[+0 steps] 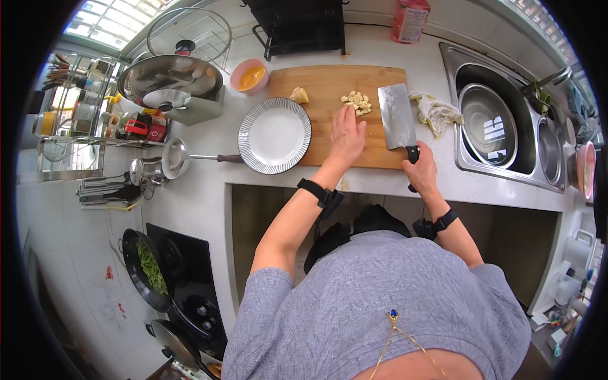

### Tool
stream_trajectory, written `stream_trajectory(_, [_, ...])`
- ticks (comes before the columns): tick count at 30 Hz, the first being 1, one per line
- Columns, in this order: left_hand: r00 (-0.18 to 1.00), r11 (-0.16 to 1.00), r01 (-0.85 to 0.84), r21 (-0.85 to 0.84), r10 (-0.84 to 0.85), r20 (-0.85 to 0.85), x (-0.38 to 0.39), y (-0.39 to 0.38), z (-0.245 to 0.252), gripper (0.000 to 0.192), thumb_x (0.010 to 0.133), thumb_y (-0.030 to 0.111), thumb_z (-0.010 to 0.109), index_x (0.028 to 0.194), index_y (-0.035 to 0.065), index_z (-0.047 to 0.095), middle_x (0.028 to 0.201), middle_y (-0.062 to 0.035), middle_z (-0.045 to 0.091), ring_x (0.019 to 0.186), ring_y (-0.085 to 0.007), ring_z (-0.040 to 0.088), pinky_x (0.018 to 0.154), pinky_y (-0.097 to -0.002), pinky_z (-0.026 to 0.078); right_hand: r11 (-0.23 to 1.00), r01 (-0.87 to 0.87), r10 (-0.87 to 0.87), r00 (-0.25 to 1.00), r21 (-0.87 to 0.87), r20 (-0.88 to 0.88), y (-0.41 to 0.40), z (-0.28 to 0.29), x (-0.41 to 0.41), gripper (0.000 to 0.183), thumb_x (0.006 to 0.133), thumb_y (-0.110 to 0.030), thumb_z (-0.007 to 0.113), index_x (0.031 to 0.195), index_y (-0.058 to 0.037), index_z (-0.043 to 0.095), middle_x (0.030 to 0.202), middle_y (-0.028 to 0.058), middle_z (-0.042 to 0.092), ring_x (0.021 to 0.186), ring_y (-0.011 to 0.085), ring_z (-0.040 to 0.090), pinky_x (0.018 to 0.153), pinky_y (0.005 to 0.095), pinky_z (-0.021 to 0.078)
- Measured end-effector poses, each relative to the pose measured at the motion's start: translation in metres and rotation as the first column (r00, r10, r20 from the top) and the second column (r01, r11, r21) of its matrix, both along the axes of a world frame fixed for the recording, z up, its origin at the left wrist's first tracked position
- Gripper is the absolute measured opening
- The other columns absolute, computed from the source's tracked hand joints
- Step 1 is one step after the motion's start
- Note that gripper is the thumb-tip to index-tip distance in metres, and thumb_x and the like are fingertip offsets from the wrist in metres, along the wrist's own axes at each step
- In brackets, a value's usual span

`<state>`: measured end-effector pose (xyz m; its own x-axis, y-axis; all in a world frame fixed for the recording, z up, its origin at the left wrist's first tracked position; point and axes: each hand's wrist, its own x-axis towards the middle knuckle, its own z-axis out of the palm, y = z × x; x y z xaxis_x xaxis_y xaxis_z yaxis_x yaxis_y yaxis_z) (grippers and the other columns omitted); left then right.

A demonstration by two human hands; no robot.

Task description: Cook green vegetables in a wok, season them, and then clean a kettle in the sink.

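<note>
My right hand (pixel 421 168) grips the black handle of a cleaver (pixel 397 116), whose broad steel blade lies over the right part of a wooden cutting board (pixel 327 80). My left hand (pixel 348 135) is over the middle of the board, holding nothing that shows, its fingertips at the near side of a small pile of pale garlic pieces (pixel 357 101). A piece of what looks like ginger (pixel 299 95) sits farther left on the board. Beside it, a white plate with a striped rim (pixel 274 136) overlaps the board's left edge.
A pink bowl of beaten egg (pixel 250 77) stands behind the plate. Right of the board are a crumpled cloth (pixel 436 113) and a steel sink (pixel 451 156) with a basin. On the left are a ladle-like strainer (pixel 175 158) and a wok of green vegetables (pixel 152 270) on the black hob (pixel 209 266).
</note>
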<state>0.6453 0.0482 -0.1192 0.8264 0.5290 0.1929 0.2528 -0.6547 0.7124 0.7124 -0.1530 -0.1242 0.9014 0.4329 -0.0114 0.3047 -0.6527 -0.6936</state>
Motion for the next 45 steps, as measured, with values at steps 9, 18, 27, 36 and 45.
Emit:
stream_trajectory(9, [0.99, 0.965, -0.112, 0.237, 0.128, -0.055, 0.037, -0.012, -0.038, 0.061, 0.086, 0.026, 0.052, 0.132, -0.0048, 0.027, 0.139, -0.0229, 0.025, 0.13, -0.0377, 0.021, 0.106, -0.0447, 0.018, 0.996, -0.069, 0.072, 0.995, 0.049, -0.072, -0.002, -0.001, -0.006, 0.056, 0.066, -0.012, 0.06, 0.118, 0.0033, 0.043, 0.107, 0.02, 0.05, 0.097, 0.0363, 0.051, 0.082, 0.0403, 0.0437])
stream_trajectory(18, [0.993, 0.99, -0.12, 0.073, 0.119, 0.02, 0.03, -0.022, -0.031, 0.059, 0.082, 0.02, 0.056, 0.13, -0.0029, 0.03, 0.124, -0.021, 0.038, 0.117, -0.0365, 0.034, 0.099, -0.0435, 0.029, 0.987, -0.149, 0.154, 0.985, 0.066, -0.074, -0.006, 0.006, -0.021, 0.053, 0.065, -0.01, 0.06, 0.115, 0.0027, 0.044, 0.1, 0.0196, 0.051, 0.091, 0.0364, 0.053, 0.078, 0.0407, 0.0451])
stream_trajectory(27, [0.979, 0.991, -0.1, -0.092, 0.114, 0.171, 0.029, -0.042, -0.028, 0.06, 0.084, 0.014, 0.054, 0.133, -0.0033, 0.025, 0.127, -0.0219, 0.033, 0.116, -0.0365, 0.035, 0.099, -0.0406, 0.03, 0.978, -0.175, 0.186, 0.978, 0.115, -0.097, -0.019, 0.005, -0.034, 0.053, 0.064, -0.009, 0.06, 0.114, 0.0032, 0.045, 0.098, 0.0204, 0.052, 0.089, 0.036, 0.053, 0.078, 0.0398, 0.0447])
stream_trajectory(36, [0.993, 0.997, -0.075, -0.022, 0.076, 0.091, 0.029, -0.055, -0.027, 0.055, 0.087, 0.016, 0.05, 0.132, -0.0052, 0.027, 0.134, -0.0232, 0.028, 0.123, -0.0369, 0.031, 0.102, -0.0397, 0.028, 0.97, -0.189, 0.211, 0.968, 0.156, -0.137, -0.032, 0.002, -0.036, 0.054, 0.063, -0.007, 0.06, 0.114, 0.0041, 0.045, 0.097, 0.0195, 0.052, 0.088, 0.034, 0.054, 0.079, 0.0373, 0.045])
stream_trajectory(45, [0.973, 0.993, -0.115, 0.027, 0.107, 0.206, 0.03, -0.052, 0.001, 0.052, 0.087, 0.014, 0.049, 0.131, -0.0072, 0.029, 0.133, -0.0226, 0.029, 0.123, -0.0364, 0.031, 0.102, -0.0384, 0.028, 0.949, -0.205, 0.239, 0.963, 0.239, -0.123, -0.023, 0.022, -0.038, 0.053, 0.064, -0.005, 0.059, 0.113, 0.0041, 0.045, 0.096, 0.0167, 0.052, 0.086, 0.0294, 0.054, 0.078, 0.0339, 0.0449])
